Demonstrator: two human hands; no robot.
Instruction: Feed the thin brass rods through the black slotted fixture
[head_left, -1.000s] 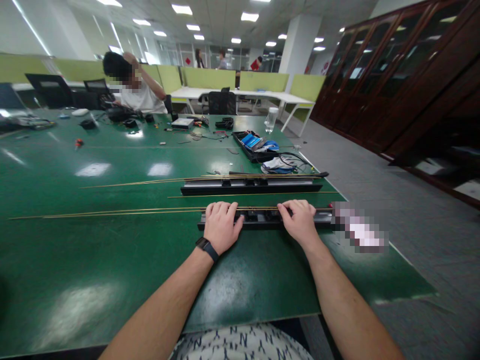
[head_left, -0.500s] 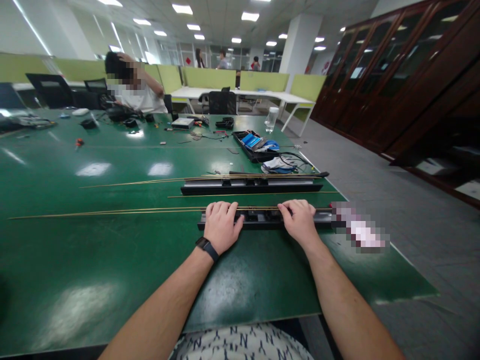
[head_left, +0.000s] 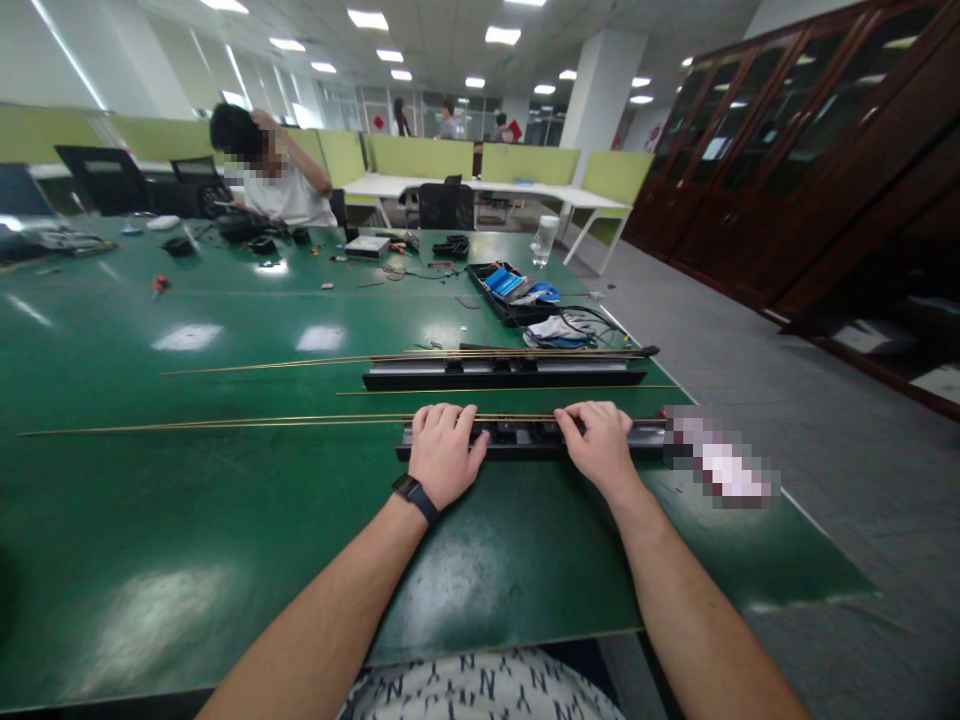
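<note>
Across the green table in front of me lies a long black and silver rail [head_left: 517,452]. Thin brass-coloured rods [head_left: 225,424] run along its far edge and reach far out to the left. My left hand [head_left: 444,450], with a dark watch on the wrist, is wrapped over the rail's left part, fingers over the far edge and thumb on the near side. Toward the right end, my right hand [head_left: 600,440] pinches the rods between thumb and forefinger, its other fingers curled. Both hands hide the parts of the rail beneath them.
A second black rail [head_left: 504,380] with rods lies behind, and a single rod [head_left: 420,391] between the two. Beyond are a black tray [head_left: 514,295] with blue items, gloves [head_left: 559,330] and a clear cup [head_left: 544,240]. A person [head_left: 274,170] sits across the table.
Both hands keep their places on the rail and the rods. The view has shifted very slightly. The person across the table has moved the head and raised arm a little.
</note>
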